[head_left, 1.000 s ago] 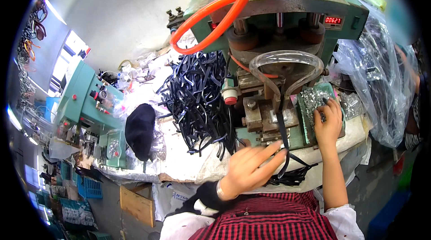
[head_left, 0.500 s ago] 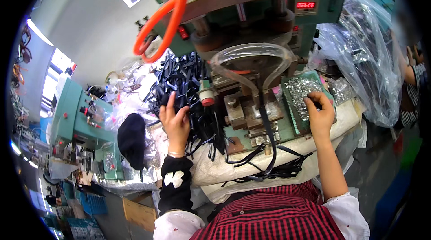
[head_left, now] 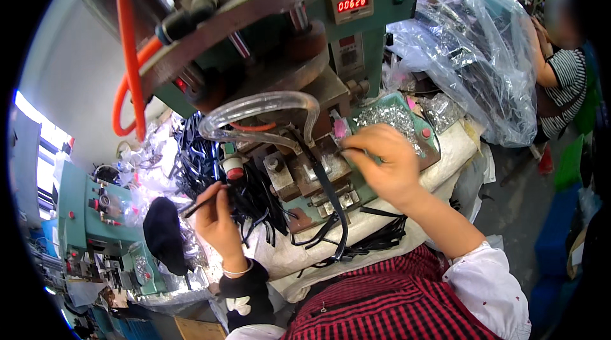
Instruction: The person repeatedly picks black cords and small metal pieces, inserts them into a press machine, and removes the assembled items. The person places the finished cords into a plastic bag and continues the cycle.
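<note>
My left hand point(head_left: 217, 224) is closed in a pinch at the edge of a heap of black straps point(head_left: 198, 157). Between its thumb and fingers is a thin black strap point(head_left: 191, 209). My right hand point(head_left: 389, 163) reaches over the press fixture point(head_left: 309, 174), fingertips pinched together beside the metal block. Whatever lies in those fingertips is too small to make out. One black strap point(head_left: 330, 192) runs out of the fixture and curls down toward me. Behind my right hand a green tray point(head_left: 430, 143) holds many small shiny metal pieces point(head_left: 389, 117).
Above the fixture hangs the press head point(head_left: 267, 79), with an orange hose point(head_left: 129, 54) and a clear tube point(head_left: 254, 106). More black straps point(head_left: 375, 233) lie at the front edge. Right stand a clear plastic bag point(head_left: 468, 54) and a co-worker point(head_left: 563, 85); left, a dark cap point(head_left: 164, 232).
My right hand has moved from the tray of metal pieces to the fixture. My left hand, open before, has closed on a black strap. The whole view has shifted and tilted.
</note>
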Available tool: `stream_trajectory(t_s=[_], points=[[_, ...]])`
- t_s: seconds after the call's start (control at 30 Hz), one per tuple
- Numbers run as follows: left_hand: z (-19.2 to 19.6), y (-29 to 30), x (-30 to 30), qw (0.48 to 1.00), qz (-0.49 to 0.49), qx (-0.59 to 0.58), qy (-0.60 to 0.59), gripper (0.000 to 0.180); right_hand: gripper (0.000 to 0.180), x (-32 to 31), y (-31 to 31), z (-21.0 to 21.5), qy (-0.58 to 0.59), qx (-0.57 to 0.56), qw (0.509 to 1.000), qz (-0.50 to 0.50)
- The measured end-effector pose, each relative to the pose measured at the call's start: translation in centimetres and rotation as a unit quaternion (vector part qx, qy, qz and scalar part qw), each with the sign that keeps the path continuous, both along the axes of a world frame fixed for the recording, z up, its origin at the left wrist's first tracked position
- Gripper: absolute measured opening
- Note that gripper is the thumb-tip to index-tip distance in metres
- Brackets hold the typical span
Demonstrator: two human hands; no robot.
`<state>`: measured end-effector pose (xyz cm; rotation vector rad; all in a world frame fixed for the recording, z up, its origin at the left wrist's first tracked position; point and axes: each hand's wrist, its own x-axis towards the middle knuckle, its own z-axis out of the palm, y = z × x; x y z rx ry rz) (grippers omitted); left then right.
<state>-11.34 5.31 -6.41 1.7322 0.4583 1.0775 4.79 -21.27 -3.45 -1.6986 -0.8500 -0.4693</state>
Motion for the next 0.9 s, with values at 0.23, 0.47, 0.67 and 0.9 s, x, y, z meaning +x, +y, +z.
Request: stream_trajectory(t_s=[0.23, 0.47, 0.67, 0.9], points=[[-1.0, -2.2, 0.0, 0.998, 0.035, -0.036, -0.028, 0.012, 0.053, -1.7, 3.6, -1.2, 0.269, 0.122, 0.954, 0.053], [8.6, -5.9, 3.6, 0.966, -0.117, 0.119, -0.196, 0.009, 0.064, -2.4, 4.6, 0.4, 0.336, 0.153, 0.918, 0.148], [8.5, -5.6, 4.2, 0.968, -0.112, 0.141, -0.175, 0.009, 0.066, -3.3, 4.3, 1.5, 0.277, 0.122, 0.945, 0.126], [6.6, -8.5, 2.4, 0.884, -0.19, 0.403, -0.143, 0.018, 0.034, -0.2, -1.6, -1.5, 0.068, -0.135, 0.987, -0.061]])
